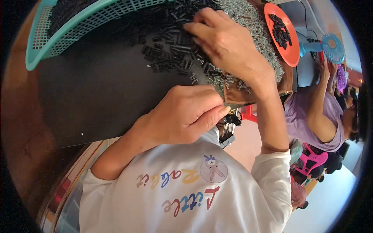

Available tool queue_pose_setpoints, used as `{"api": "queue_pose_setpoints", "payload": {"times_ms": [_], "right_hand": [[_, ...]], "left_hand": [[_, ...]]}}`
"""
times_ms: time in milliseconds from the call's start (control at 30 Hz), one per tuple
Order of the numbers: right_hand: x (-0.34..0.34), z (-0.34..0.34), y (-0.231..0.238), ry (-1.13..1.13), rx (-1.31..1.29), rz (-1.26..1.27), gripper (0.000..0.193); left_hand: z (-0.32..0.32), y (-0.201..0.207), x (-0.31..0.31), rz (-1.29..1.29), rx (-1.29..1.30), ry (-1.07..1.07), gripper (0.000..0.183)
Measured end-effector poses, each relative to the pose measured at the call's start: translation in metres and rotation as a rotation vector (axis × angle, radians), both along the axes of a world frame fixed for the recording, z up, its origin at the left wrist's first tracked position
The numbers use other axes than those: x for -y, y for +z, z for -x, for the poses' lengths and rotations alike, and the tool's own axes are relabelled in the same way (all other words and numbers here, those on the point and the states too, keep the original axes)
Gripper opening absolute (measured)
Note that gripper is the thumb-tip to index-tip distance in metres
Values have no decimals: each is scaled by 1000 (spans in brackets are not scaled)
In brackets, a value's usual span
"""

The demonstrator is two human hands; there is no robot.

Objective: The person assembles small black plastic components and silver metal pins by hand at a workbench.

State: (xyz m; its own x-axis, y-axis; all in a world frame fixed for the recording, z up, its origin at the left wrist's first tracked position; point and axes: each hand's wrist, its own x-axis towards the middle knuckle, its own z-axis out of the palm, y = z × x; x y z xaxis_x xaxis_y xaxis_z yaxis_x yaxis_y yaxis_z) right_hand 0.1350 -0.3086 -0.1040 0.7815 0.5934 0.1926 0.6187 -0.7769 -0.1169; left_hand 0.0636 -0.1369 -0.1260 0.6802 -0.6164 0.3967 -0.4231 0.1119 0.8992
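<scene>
My left hand (186,112) is closed at the near edge of the dark table, thumb pressed along the bent forefinger. Whatever it may hold is hidden inside the fist. Farther off, my right hand (231,42) reaches down over a heap of short black plastic pieces (171,46), its fingers curled and touching them. The palm covers what lies under those fingertips. Beside and beyond this hand spreads a thick layer of small silvery metal parts (258,31), with some strays between my two hands.
A teal plastic basket (58,48) with dark contents stands at the far left. An orange plate (293,54) of black pieces sits at the right, near a blue fan (333,47). A person in a purple top (311,116) sits at the right, by a pink stool (311,159).
</scene>
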Motion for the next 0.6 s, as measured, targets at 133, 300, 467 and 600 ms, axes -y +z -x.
{"api": "queue_pose_setpoints", "payload": {"times_ms": [133, 300, 467, 600], "right_hand": [[3, 0, 1, -7, 32, -73, 25], [-15, 10, 8, 68, -112, -77, 17], [-21, 7, 5, 31, -83, 10, 20], [-14, 6, 3, 12, -116, -62, 20]], "left_hand": [[-2, -5, -3, 4, 5, 4, 7], [-2, -9, -3, 59, 26, 46, 7], [-3, -9, -5, 53, 9, 53, 9], [-5, -10, -3, 32, -1, 59, 11]]}}
